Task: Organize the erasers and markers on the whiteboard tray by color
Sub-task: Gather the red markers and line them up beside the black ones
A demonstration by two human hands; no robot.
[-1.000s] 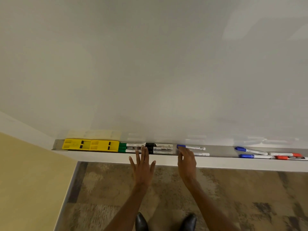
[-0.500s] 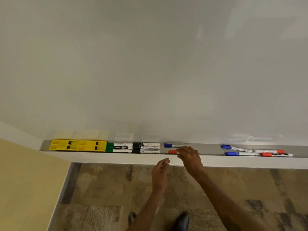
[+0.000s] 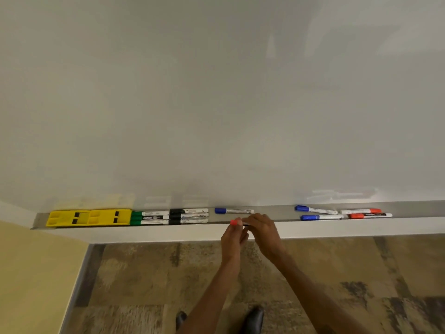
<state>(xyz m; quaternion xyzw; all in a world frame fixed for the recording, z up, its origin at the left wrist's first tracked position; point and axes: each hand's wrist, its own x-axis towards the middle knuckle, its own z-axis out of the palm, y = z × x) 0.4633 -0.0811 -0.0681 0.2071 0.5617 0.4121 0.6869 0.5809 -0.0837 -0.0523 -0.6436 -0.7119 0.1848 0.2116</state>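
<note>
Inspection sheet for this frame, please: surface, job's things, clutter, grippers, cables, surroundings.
Surface: grey tray under whiteboard.
Job's things: two yellow erasers far left; then three green markers, three black markers; one blue marker mid-tray; two blue markers and two red markers right.
Clutter: nothing seen.
Grippers: left hand and right hand together on a red-capped marker at the tray's front edge.
Cables: nothing seen.
Surroundings: yellow wall, carpet, shoes.
</note>
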